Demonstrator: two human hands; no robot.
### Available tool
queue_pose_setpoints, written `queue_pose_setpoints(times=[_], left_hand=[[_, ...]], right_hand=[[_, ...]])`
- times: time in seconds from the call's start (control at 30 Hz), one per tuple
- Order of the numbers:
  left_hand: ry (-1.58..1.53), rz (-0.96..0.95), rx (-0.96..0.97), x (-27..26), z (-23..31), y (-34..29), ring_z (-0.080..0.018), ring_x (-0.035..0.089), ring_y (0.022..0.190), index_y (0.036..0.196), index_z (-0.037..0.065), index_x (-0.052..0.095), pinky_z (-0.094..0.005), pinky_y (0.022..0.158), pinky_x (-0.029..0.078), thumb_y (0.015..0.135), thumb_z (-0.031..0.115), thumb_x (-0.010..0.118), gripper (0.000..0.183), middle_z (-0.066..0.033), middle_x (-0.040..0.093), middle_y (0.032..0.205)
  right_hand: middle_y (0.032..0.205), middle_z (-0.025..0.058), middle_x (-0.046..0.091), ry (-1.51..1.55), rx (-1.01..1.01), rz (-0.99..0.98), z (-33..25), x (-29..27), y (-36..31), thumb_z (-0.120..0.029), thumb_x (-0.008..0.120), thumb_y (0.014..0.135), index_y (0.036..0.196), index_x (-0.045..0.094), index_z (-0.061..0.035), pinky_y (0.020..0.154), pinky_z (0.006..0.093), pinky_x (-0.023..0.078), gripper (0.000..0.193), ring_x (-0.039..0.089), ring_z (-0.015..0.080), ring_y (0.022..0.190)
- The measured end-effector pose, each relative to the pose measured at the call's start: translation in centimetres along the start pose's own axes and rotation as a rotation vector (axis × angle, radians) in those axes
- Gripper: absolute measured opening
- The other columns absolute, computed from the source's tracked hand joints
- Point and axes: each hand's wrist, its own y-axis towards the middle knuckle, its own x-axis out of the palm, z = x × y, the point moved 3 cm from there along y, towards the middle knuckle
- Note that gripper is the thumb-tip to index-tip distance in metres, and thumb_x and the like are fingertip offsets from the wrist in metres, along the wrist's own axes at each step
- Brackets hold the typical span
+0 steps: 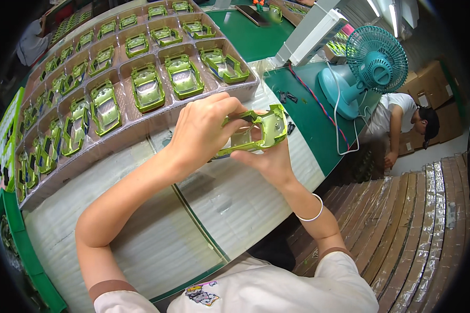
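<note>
Between my two hands, above the pale work mat (209,193), is a green plastic toy car body shell (272,127). My left hand (206,122) grips it from the left, its fingers curled over the upper edge. From below, my right hand (270,159) supports the shell, with the thumb along its lower side; some of the fingers are hidden behind it. Just beyond my left hand stands a divided plastic tray (136,122), whose compartments hold several similar green shells (183,76).
A teal desk fan (376,60) stands at the right on the green table (292,86), with cables (326,112) and small black parts (288,97) nearby. A phone (250,15) lies at the back. Stacked cartons (402,224) fill the right; another person (402,120) bends beyond them.
</note>
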Motion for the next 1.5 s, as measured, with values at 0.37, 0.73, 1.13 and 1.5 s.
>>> queue_pose_setpoints(times=[0.37, 0.73, 1.13, 1.5], left_hand=[[0.053, 0.099, 0.145, -0.8, 1.0, 0.4, -0.0179, 0.058, 0.058, 0.088, 0.004, 0.060, -0.0285, 0.049, 0.045, 0.070, 0.002, 0.066, 0.020, -0.0058, 0.055, 0.074], [-0.462, 0.196, 0.109, -0.6, -1.4, -0.5, -0.0188, 0.059, 0.080, 0.095, 0.004, 0.055, -0.0275, 0.063, 0.049, 0.073, -0.003, 0.059, 0.024, -0.0132, 0.060, 0.091], [-0.864, 0.081, -0.433, 0.7, -0.4, -1.2, -0.0078, 0.050, 0.065, 0.095, 0.004, 0.052, -0.0219, 0.053, 0.040, 0.079, 0.004, 0.056, 0.017, -0.0054, 0.061, 0.088], [-0.958, 0.023, -0.292, 3.1, 0.7, -1.6, -0.0075, 0.047, 0.075, 0.091, 0.005, 0.052, -0.0205, 0.065, 0.039, 0.080, 0.005, 0.057, 0.012, -0.0013, 0.048, 0.089]], right_hand=[[0.113, 0.0103, 0.052, 0.110, -0.179, 0.051, -0.7, -0.1, 0.4, -0.020, 0.081, 0.060, 0.122, 0.040, -0.0005, 0.087, 0.0318, 0.042, 0.077, 0.049, 0.0175, 0.107], [0.098, 0.0083, 0.058, -0.212, -0.423, 0.168, -1.6, 0.4, 0.2, -0.023, 0.080, 0.058, 0.106, 0.056, -0.0025, 0.076, 0.0307, 0.044, 0.058, 0.055, 0.0212, 0.089], [0.086, 0.0061, 0.059, 0.212, -0.383, 0.291, -0.9, -0.7, 0.4, -0.016, 0.077, 0.063, 0.102, 0.055, -0.0060, 0.067, 0.0263, 0.047, 0.046, 0.060, 0.0168, 0.076], [0.071, 0.0071, 0.063, 0.023, -0.462, 0.362, -1.8, -2.4, -0.3, -0.004, 0.073, 0.065, 0.077, 0.064, -0.0033, 0.057, 0.0247, 0.047, 0.015, 0.062, 0.0152, 0.064]])
